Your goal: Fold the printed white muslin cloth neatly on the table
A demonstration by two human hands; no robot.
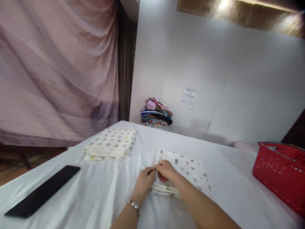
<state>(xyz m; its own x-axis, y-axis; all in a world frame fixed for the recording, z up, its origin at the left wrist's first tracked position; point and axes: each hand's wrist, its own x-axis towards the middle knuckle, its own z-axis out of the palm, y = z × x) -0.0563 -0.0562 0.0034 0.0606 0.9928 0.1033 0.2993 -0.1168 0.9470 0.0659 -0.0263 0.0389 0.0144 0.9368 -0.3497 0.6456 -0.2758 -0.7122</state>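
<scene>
A folded white cloth (pixel 190 168) with small grey and green prints lies in front of me on the white-covered table. My left hand (pixel 145 179), with a silver band at the wrist, pinches the left edge of this cloth. Right beside it, my right hand (pixel 166 170) is closed with its fingertips on the same edge. My right forearm hides part of the cloth's near side. Farther left lies a second folded white cloth (pixel 113 143), printed with grey shapes, apart from both hands.
A flat black panel (pixel 44 190) lies at the table's left. At the right edge stands a red plastic basket (pixel 281 173). Behind the table, a stack of folded fabrics (pixel 156 114) rises by the white wall. A pink curtain (pixel 59 70) hangs at the left.
</scene>
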